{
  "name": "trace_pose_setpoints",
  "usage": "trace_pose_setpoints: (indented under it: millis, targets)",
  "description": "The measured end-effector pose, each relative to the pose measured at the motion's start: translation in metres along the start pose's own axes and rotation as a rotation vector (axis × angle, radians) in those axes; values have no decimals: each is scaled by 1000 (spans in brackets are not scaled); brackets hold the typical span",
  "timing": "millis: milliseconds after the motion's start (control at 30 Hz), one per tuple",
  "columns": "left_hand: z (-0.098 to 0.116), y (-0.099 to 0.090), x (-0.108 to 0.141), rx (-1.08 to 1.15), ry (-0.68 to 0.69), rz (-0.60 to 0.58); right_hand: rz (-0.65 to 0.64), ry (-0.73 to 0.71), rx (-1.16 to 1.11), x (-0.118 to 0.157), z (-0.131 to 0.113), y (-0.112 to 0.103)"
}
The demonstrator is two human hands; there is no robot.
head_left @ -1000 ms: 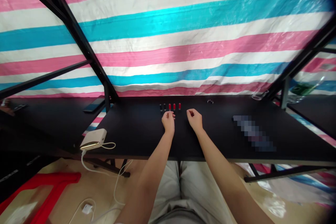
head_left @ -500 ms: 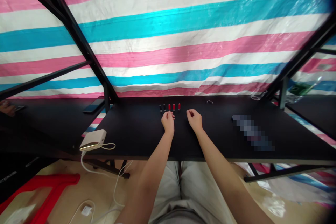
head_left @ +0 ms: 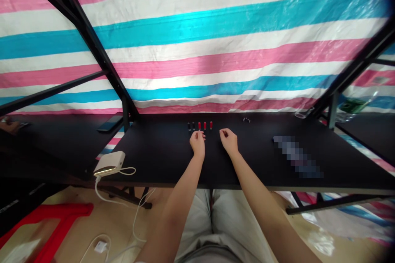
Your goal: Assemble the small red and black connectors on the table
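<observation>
Several small cylinders stand in a row near the middle of the black table (head_left: 160, 148): black ones on the left and red ones (head_left: 211, 125) on the right. Just in front of the row is my left hand (head_left: 198, 141), fingers curled together; whatever they may hold is too small to make out. My right hand (head_left: 228, 139) is closed to the right of the row, and its fingertips hide anything between them. Small dark and clear pieces (head_left: 246, 120) lie farther back on the right.
A white box (head_left: 110, 162) with cables sits at the table's left front edge. A blurred flat item (head_left: 296, 156) lies on the right. Black metal frame bars rise on both sides. Behind hangs a striped sheet (head_left: 185, 61). Another person's hand (head_left: 9, 125) shows at far left.
</observation>
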State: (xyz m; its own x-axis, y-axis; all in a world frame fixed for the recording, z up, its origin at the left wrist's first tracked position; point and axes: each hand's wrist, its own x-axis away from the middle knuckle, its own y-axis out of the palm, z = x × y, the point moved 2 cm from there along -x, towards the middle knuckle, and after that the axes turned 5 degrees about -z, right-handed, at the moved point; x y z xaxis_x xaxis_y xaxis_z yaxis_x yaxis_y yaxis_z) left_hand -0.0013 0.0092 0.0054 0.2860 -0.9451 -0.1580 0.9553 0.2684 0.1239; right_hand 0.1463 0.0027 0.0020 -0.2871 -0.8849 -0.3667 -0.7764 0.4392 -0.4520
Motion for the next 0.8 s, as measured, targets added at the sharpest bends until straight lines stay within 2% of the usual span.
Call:
trace_pose_setpoints:
  millis: [367, 500, 633, 800]
  targets:
    - [1, 0, 1, -9, 12, -1, -11, -6, 8, 0, -1, -1]
    - [0, -1, 1, -5, 4, 4, -47, -43, 132, 1, -2, 0]
    - [0, -1, -1, 8, -9, 14, -135, -116, 380, 4, -6, 4]
    - [1, 0, -1, 20, -12, 25, -349, -152, 554, 4, -7, 15]
